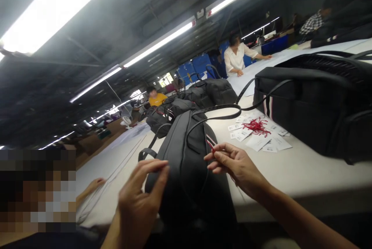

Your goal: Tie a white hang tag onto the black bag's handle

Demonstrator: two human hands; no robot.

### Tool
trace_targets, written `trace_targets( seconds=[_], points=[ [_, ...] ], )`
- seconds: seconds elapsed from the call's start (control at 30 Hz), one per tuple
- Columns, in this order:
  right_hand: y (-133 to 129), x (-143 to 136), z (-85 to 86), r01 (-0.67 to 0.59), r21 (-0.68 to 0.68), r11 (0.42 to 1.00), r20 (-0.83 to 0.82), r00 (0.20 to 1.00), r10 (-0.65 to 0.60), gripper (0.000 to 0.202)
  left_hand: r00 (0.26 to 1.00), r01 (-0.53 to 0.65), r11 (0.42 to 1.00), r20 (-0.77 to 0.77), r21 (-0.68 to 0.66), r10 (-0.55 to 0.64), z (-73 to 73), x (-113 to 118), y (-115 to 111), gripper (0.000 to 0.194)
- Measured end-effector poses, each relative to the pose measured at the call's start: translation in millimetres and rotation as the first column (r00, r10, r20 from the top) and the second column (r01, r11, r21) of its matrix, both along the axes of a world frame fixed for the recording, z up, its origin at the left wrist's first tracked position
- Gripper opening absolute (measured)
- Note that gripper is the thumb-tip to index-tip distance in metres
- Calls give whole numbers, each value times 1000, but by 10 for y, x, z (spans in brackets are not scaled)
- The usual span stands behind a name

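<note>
Both hands raised over black bag (pixel 188 171): L hand (pixel 139 198) pinching fingertips together, R hand (pixel 235 163) pinching red string (pixel 211 147).

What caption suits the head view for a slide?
Two hands, left and right, at a black bag; right fingers pinch a red string.

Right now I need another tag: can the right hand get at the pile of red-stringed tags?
Probably yes: the tags lie on open table just beyond the right hand, nothing between.
</note>
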State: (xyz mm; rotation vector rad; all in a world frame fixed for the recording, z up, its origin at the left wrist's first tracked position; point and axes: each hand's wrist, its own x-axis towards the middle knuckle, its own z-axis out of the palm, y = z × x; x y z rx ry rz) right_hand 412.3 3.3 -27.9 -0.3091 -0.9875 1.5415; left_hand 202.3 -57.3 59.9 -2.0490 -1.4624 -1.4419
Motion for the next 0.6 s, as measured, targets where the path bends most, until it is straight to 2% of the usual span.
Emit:
trace_targets(
  seconds=[0.07,0.13,0.27,0.4,0.5,0.6],
  points=[
    [-28,-144,41,-63,-3,998,-43,997,62,29,981,169,974,-73,-150,-181,50,221,35,6],
    [-58,-252,61,-95,6,995,-53,994,95,29,965,236,938,-50,-256,-256,43,336,120,7],
    [-100,-342,89,-111,27,993,-7,994,112,30,969,244,921,43,-305,-243,47,384,261,9],
    [-106,-352,133,-83,21,996,40,996,82,31,964,262,885,141,-386,-224,94,364,295,9],
    [-87,-357,167,-21,-30,999,67,997,23,31,958,280,877,171,-390,-230,83,352,298,9],
    [-25,-366,165,-2,-110,994,28,1000,5,34,959,274,887,168,-371,-226,51,337,314,12]
  ],
)
